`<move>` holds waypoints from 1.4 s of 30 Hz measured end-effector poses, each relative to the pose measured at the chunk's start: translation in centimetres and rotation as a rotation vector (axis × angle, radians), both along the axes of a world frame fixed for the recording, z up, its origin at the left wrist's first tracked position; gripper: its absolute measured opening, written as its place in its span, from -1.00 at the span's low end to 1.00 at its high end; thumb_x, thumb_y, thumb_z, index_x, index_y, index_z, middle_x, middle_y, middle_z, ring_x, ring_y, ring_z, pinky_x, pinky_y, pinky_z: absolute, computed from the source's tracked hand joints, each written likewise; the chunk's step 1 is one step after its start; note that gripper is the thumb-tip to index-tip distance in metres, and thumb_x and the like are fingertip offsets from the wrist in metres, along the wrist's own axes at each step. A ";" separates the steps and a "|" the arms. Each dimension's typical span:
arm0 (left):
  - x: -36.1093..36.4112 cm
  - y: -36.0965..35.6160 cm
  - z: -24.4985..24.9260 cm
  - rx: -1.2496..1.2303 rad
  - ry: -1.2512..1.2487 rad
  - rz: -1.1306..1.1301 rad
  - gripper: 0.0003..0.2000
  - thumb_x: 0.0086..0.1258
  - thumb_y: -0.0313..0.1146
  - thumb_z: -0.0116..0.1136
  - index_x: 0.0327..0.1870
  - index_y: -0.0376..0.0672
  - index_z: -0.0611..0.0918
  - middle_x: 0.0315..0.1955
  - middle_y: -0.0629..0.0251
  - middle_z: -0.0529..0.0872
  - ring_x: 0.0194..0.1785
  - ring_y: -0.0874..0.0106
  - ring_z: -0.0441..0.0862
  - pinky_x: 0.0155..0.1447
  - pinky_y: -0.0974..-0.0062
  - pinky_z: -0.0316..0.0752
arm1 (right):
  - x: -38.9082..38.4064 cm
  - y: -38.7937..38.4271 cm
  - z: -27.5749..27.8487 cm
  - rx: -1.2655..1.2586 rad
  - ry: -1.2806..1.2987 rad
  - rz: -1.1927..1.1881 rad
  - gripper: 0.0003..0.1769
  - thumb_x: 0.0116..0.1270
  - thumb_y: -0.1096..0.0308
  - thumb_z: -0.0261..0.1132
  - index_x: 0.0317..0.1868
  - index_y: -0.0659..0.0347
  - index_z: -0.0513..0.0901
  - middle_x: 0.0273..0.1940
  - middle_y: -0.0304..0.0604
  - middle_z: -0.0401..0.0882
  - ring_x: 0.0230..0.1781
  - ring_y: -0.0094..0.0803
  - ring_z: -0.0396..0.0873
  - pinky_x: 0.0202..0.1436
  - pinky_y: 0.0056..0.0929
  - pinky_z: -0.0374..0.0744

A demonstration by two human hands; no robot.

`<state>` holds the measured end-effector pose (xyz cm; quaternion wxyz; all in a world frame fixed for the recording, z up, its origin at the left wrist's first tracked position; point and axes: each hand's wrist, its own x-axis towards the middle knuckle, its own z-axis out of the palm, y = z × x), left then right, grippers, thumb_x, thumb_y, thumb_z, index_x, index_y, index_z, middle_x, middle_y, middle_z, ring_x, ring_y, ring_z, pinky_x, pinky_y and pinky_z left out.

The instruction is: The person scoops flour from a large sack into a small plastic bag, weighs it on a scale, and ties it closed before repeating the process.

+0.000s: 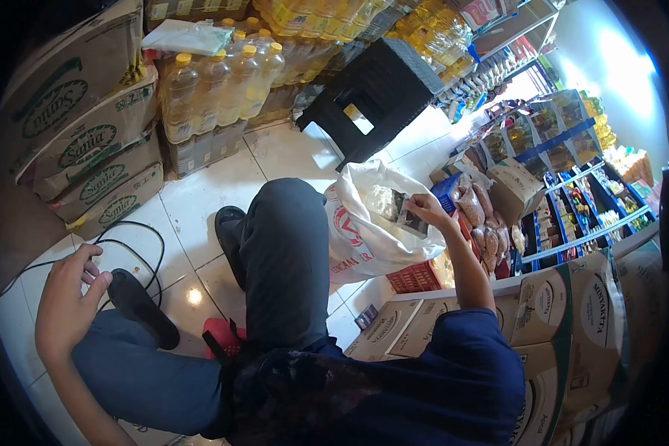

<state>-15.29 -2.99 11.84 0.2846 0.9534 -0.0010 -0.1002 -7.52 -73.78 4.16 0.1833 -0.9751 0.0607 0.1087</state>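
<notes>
A white woven sack [351,195] with red print stands with its mouth open beside my raised knee. My right hand [428,209] is at the sack's mouth, fingers closed on a see-through plastic packet [408,218] that looks dark in part. Below that packet, pale contents in clear plastic [380,201] show inside the sack. On the other side, my left hand [68,297] hangs above my other leg, with nothing in it. Its fingers are loosely bent and the thumb stands apart.
A black plastic stool [383,89] lies tipped beyond the sack. Bottles of yellow oil [219,93] and stacked cartons [89,141] stand at the left. A black cable [156,245] loops on the tiles. More cartons [557,312] and a red crate [412,278] are at the right.
</notes>
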 end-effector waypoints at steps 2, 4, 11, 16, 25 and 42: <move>-0.1 0.0 0.2 0.010 0.010 0.004 -0.71 0.24 -0.40 0.17 -0.01 -0.18 0.52 -0.33 0.20 0.60 -0.23 0.34 0.52 -0.12 0.42 0.41 | -0.2 0.8 0.3 0.013 0.032 -0.014 -0.63 0.31 0.11 0.26 -0.55 0.16 0.49 -0.63 -0.45 0.38 -0.62 -0.69 0.27 -0.55 -0.60 0.22; -0.1 0.1 0.0 0.009 0.009 0.006 -0.71 0.24 -0.40 0.17 -0.01 -0.19 0.52 -0.33 0.20 0.60 -0.23 0.34 0.52 -0.12 0.42 0.41 | 0.0 1.1 0.1 0.106 0.020 -0.025 -0.63 0.31 0.11 0.26 -0.55 0.16 0.49 -0.63 -0.44 0.38 -0.63 -0.69 0.27 -0.55 -0.60 0.23; -0.2 -0.4 0.9 -0.010 0.042 0.067 -0.69 0.22 -0.38 0.20 -0.01 -0.22 0.54 -0.32 0.17 0.61 -0.22 0.31 0.52 -0.07 0.37 0.42 | -0.1 3.2 1.2 0.021 -0.012 0.008 -0.61 0.30 0.10 0.25 -0.58 0.16 0.49 -0.65 -0.42 0.40 -0.63 -0.68 0.29 -0.55 -0.59 0.25; -0.3 -0.3 0.7 -0.002 0.030 0.063 -0.69 0.22 -0.38 0.19 -0.01 -0.22 0.54 -0.33 0.18 0.61 -0.22 0.32 0.53 -0.09 0.38 0.42 | -0.3 2.5 0.0 0.076 -0.003 0.013 -0.60 0.30 0.10 0.26 -0.59 0.19 0.49 -0.66 -0.39 0.40 -0.64 -0.67 0.30 -0.56 -0.57 0.25; -0.4 0.0 0.4 -0.004 0.006 0.069 -0.70 0.22 -0.41 0.19 -0.02 -0.21 0.53 -0.34 0.18 0.60 -0.24 0.33 0.53 -0.08 0.40 0.40 | 0.1 2.5 -1.5 0.129 -0.032 0.008 -0.63 0.30 0.11 0.24 -0.53 0.22 0.53 -0.64 -0.38 0.39 -0.62 -0.63 0.29 -0.54 -0.55 0.26; -0.5 0.4 0.3 0.018 -0.024 0.001 -0.68 0.23 -0.34 0.20 -0.01 -0.24 0.55 -0.35 0.15 0.61 -0.22 0.29 0.54 -0.06 0.36 0.41 | 1.9 5.0 6.5 0.377 -0.255 -0.099 -0.74 0.28 0.28 0.23 -0.53 0.22 0.56 -0.61 -0.44 0.38 -0.59 -0.72 0.28 -0.51 -0.62 0.22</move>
